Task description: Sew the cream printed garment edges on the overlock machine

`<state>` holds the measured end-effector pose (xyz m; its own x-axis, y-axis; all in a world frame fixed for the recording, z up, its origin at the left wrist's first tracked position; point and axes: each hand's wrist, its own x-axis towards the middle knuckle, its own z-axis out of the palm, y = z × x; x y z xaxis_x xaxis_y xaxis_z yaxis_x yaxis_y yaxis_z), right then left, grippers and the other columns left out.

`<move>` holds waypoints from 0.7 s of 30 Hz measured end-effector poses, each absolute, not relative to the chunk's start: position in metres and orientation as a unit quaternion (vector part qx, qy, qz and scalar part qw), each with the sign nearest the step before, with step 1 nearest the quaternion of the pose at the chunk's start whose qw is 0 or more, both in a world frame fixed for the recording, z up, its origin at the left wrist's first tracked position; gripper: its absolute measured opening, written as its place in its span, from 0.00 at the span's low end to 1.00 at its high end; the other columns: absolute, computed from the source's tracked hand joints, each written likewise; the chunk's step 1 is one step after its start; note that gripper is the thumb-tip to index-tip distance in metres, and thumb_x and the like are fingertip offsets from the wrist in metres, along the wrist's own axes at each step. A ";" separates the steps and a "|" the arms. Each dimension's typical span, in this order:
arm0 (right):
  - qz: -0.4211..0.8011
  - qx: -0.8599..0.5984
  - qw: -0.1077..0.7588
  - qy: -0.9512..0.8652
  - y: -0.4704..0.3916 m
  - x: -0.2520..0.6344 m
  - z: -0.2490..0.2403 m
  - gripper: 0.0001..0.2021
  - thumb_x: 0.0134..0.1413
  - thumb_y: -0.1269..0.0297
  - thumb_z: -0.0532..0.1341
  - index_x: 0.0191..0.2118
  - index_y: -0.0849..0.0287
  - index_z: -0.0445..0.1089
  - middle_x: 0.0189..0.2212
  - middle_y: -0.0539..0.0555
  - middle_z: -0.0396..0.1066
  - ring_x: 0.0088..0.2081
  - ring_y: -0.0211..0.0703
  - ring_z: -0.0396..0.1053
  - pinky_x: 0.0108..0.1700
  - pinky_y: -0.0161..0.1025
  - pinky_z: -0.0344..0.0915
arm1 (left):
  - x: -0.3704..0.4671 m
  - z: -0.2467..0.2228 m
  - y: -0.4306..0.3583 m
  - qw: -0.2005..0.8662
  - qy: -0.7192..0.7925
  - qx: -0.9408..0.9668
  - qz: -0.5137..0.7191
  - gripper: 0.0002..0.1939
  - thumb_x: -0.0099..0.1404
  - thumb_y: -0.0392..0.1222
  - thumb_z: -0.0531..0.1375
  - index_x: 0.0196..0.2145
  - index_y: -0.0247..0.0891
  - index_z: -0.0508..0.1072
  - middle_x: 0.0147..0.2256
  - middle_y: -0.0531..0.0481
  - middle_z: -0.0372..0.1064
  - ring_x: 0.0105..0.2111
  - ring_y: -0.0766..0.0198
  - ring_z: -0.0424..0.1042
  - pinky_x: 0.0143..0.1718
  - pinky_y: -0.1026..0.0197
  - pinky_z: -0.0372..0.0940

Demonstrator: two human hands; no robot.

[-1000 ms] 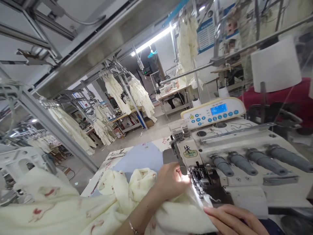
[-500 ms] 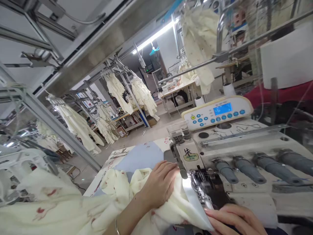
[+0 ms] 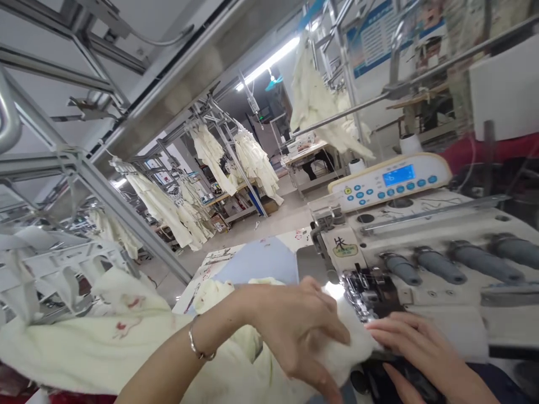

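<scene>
Feeding cream garment (image 3: 236, 359) into overlock machine (image 3: 421, 252): left hand (image 3: 301, 325) fingers clamped on cloth, right hand (image 3: 415, 348) fingers flat, apart; next, guide seam under presser foot (image 3: 364, 289).

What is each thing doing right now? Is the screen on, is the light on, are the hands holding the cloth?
left hand: fingers curled, pressing on the cream cloth
right hand: flat, fingertips at the cloth's edge
cream cloth: bunched up, fed toward the needle
sewing machine: needle light lit
control panel: blue screen lit
hanging garments: hung on racks
</scene>
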<state>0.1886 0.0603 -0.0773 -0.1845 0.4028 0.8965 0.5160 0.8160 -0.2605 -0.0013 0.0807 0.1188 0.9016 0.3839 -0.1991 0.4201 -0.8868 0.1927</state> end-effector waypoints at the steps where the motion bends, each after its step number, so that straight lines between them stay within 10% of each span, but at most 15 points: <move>1: -0.044 -0.308 0.554 -0.772 0.058 0.188 -0.074 0.15 0.57 0.67 0.55 0.50 0.62 0.66 0.44 0.56 0.69 0.50 0.41 0.66 0.48 0.30 0.69 | 0.000 0.118 0.075 0.151 0.208 0.964 -0.059 0.19 0.54 0.37 0.67 0.19 0.40 0.58 0.19 0.59 0.65 0.26 0.66 0.67 0.44 0.60 0.61; 16: 0.170 -0.354 0.519 -0.759 0.035 0.179 -0.056 0.14 0.51 0.61 0.65 0.43 0.54 0.64 0.40 0.51 0.68 0.42 0.38 0.70 0.43 0.30 0.70 | 0.001 0.095 0.073 0.202 0.213 0.955 0.031 0.12 0.62 0.27 0.56 0.41 0.40 0.68 0.42 0.53 0.74 0.43 0.65 0.72 0.53 0.57 0.53; 21: 0.127 -0.350 0.566 -0.736 0.021 0.177 -0.083 0.15 0.51 0.64 0.64 0.44 0.54 0.63 0.42 0.51 0.66 0.44 0.35 0.70 0.46 0.25 0.66 | -0.001 0.072 0.075 0.057 0.229 0.972 0.010 0.09 0.67 0.43 0.60 0.43 0.39 0.70 0.42 0.52 0.74 0.42 0.62 0.67 0.43 0.57 0.53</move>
